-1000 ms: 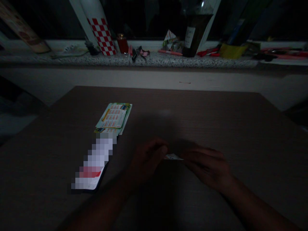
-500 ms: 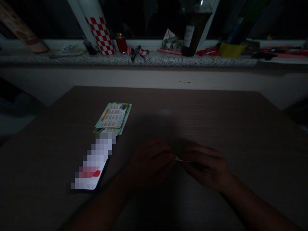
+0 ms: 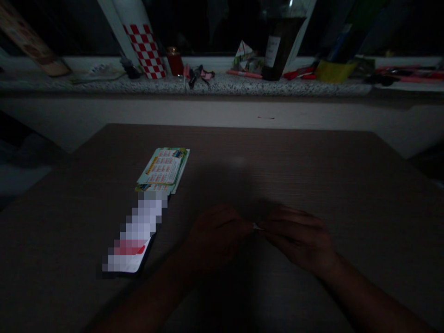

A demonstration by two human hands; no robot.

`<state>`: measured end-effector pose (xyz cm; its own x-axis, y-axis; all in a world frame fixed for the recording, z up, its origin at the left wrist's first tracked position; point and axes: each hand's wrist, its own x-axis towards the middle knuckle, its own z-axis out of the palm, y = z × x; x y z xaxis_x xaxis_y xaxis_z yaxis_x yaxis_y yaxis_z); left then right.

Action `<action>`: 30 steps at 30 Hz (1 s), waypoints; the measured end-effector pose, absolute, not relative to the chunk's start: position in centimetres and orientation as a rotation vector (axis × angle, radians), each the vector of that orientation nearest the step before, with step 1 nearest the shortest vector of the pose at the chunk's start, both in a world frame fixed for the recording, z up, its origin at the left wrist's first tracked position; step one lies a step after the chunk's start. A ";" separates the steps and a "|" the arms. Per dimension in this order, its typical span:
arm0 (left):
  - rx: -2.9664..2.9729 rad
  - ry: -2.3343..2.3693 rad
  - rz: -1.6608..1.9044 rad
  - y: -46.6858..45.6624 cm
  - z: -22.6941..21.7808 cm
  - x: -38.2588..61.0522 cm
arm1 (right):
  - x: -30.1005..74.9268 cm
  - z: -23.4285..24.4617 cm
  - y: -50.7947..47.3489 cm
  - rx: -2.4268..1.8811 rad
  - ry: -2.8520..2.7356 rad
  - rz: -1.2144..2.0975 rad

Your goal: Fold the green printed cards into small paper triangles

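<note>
My left hand (image 3: 222, 233) and my right hand (image 3: 298, 236) meet over the middle of the table, fingers closed. Between their fingertips shows a small pale piece (image 3: 256, 226), thin and light, perhaps paper; most of it is hidden and the scene is very dark. Both hands pinch it, one from each side. To the left of my left hand lies a phone (image 3: 145, 249) with its screen lit and partly blurred. Just beyond the phone is a small stack of printed calendar cards (image 3: 164, 166), green and white.
The brown table (image 3: 305, 157) ends at a pale wall. Above it, a speckled stone sill (image 3: 222, 88) carries a red-and-white checked bottle (image 3: 147, 51), a small red bottle (image 3: 174, 61), a dark labelled container (image 3: 277, 53) and a yellow holder (image 3: 335, 71).
My right hand's fingertips have come closer to my left hand's, and less of the pale piece shows between them. The phone and cards have stayed put.
</note>
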<state>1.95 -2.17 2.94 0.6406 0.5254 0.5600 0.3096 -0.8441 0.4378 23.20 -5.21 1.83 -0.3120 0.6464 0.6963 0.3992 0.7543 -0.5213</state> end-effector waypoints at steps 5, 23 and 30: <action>2.560 0.708 1.015 -1.9 3.0 2.0 | 23.4 1.7 -5.4 -0.821 -1.932 0.274; 2.505 0.890 0.939 -1.6 3.3 1.9 | 23.6 1.8 -5.4 -0.903 -1.901 0.198; 2.510 0.901 0.952 -1.6 3.3 1.6 | 23.7 1.7 -5.3 -0.955 -1.895 0.215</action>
